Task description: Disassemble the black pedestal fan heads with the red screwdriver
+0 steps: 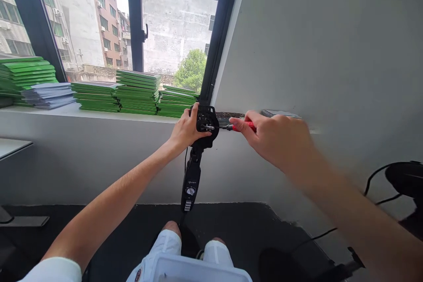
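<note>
A black round housing [212, 139], which looks like the motor head of a stand fan, sits on top of a black stand [193, 172] with a knob and buttons. My left hand [184, 128] grips the housing from its left side, fingers at the top and thumb across the lower part. From the right, my right hand [274, 134] is closed around a red-handled screwdriver [251, 124]. Its dark shaft points left into the housing's open face, beside a shiny metal part [209, 128]. The exact contact at the tip is too small to make out.
Stacks of green-edged booklets [137, 92] and white paper [49, 95] line the windowsill [99, 117]. A white plastic tray [201, 269] rests at my lap. Black equipment with cables [405, 178] stands at the right. A white tabletop edge [13, 146] juts in at left.
</note>
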Demonstrator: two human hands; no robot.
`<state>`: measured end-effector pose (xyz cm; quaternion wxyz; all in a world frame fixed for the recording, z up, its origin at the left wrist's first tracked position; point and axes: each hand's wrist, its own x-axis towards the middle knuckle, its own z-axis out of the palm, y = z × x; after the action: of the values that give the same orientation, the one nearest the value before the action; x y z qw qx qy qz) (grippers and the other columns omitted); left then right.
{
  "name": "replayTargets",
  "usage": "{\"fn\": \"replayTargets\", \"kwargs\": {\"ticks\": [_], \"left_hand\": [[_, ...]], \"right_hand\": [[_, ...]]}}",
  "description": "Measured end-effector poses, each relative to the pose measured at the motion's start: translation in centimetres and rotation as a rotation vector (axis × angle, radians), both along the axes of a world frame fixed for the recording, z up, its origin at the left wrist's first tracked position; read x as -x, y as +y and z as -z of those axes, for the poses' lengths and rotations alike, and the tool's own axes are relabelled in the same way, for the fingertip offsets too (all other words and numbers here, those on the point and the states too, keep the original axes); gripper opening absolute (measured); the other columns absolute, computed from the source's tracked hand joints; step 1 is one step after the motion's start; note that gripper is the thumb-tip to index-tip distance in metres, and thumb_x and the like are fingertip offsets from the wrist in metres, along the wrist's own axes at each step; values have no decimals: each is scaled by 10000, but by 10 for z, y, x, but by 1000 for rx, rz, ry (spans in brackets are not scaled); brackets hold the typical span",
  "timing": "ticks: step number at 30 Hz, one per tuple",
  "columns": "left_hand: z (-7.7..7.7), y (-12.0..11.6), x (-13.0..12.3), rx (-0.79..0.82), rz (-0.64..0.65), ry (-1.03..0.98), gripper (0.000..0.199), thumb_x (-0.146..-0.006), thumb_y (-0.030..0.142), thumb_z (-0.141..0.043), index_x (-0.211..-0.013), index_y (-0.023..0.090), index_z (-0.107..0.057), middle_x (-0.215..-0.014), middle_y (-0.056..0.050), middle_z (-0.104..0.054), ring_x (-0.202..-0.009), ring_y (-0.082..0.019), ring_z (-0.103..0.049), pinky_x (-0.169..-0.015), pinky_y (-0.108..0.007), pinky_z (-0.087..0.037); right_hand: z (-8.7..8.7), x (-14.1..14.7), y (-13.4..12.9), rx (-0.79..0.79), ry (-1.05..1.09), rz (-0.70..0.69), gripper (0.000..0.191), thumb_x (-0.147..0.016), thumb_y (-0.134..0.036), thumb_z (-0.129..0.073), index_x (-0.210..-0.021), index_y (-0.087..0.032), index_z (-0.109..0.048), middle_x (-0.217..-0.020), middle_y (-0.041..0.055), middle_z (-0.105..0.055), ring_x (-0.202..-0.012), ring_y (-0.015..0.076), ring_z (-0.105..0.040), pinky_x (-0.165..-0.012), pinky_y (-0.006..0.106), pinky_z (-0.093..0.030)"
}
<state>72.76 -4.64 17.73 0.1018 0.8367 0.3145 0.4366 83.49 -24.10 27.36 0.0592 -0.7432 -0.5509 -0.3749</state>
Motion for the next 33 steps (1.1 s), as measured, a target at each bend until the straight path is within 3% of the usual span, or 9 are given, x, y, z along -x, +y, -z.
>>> {"fn": "replayTargets", "kwargs": {"ticks": [3,7,12,16,19,21,24,29,33], "left_hand": [[-2,1,1,0,1,16,1099,-724,473,-862,-1571,231,-204,-1326,-176,-543,-1147,-359,-651,-871,-419,-552],[-5,-1,4,13,6,55,1092,-731,478,-855,-1577,232,-209,-1324,-178,-543,-1127,-361,-660,-862,-413,-551],[-6,-4,6,28,21,59,1075,-753,473,-836,-1581,224,-198,-1391,-197,-509,-1170,-373,-642,-903,-439,-542],[-4,-4,6,32,17,38,1084,-737,459,-851,-1575,249,-196,-1370,-180,-520,-1174,-363,-639,-900,-433,-543],[-3,-1,5,22,20,33,1086,-730,466,-855,-1571,245,-205,-1347,-172,-527,-1157,-358,-645,-886,-423,-546],[-3,0,4,24,24,35,1087,-730,473,-854,-1570,241,-204,-1340,-170,-527,-1149,-357,-647,-880,-420,-548],[-3,1,4,21,24,37,1087,-732,473,-852,-1569,231,-200,-1341,-169,-524,-1143,-355,-647,-870,-420,-551],[-3,0,4,13,35,36,1089,-739,470,-848,-1569,212,-192,-1329,-170,-531,-1132,-352,-645,-868,-426,-552],[-2,0,5,16,30,25,1090,-733,462,-854,-1569,219,-197,-1322,-166,-536,-1131,-351,-644,-863,-425,-554]], "right_hand": [[1,0,1,63,68,-76,416,-968,-558,-390,-1081,-210,-590,-566,7,-603,-482,165,-501,-529,269,-253],[0,0,2,3,20,-18,452,-987,-579,-335,-993,-206,-590,-598,43,-631,-489,178,-500,-524,284,-240],[-3,2,1,52,167,-103,348,-970,-483,-419,-1138,-203,-538,-693,27,-692,-533,172,-549,-539,273,-294],[-3,3,-1,-4,-13,41,519,-981,-629,-311,-900,-203,-596,-590,63,-617,-514,190,-511,-526,295,-233],[-3,2,-2,76,65,-53,390,-969,-529,-390,-1064,-205,-585,-601,26,-629,-514,169,-515,-544,274,-262],[-3,2,-2,84,85,-40,383,-980,-484,-371,-1139,-191,-559,-616,23,-638,-506,162,-511,-540,270,-261],[-4,3,-2,26,-25,86,512,-1008,-562,-255,-954,-188,-599,-602,60,-615,-512,174,-504,-528,288,-222],[-6,8,-2,92,69,-2,351,-975,-479,-395,-1075,-190,-568,-616,7,-615,-516,145,-499,-531,260,-245],[-6,6,-2,44,-17,89,461,-1000,-562,-317,-898,-192,-572,-593,36,-584,-514,153,-488,-525,271,-218]]}}
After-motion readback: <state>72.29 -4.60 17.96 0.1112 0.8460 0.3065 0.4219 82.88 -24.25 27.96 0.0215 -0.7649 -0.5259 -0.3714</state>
